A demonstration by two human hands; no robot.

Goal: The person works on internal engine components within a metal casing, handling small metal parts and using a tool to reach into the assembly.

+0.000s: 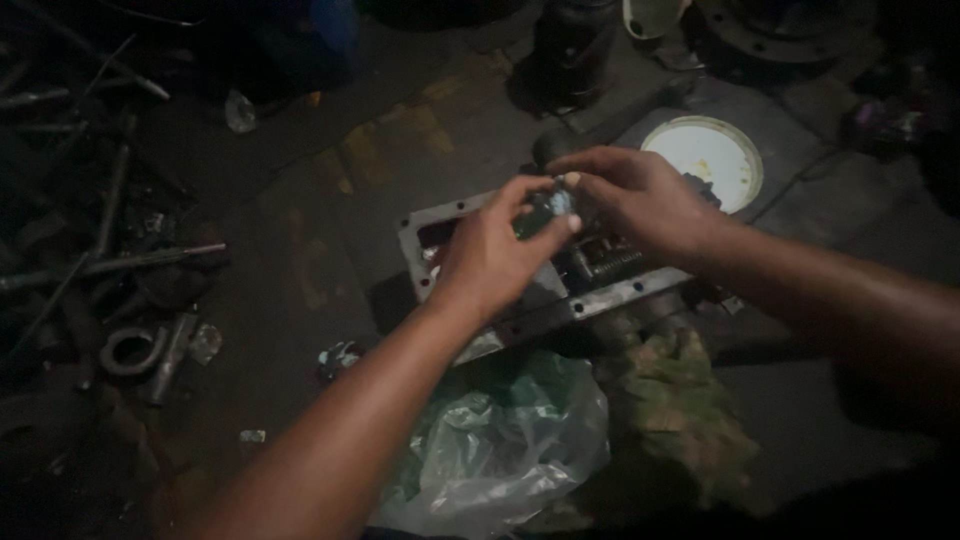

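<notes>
Far left: dark steel rods and a ring-ended metal tool (135,350) lie on the grimy floor. Centre: left hand (492,255) and right hand (640,200) pinch together on one small shiny metal part (558,203), held above an open grey metal housing (440,228); a coiled spring (607,263) shows inside. Below, crumpled clear plastic bag (500,445). Right: round white lid (705,155).

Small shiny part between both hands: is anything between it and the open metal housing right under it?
Nothing visible. Left hand and right hand pinch the small part directly above the open housing; only bare air shows beneath, though the light is dim.
</notes>
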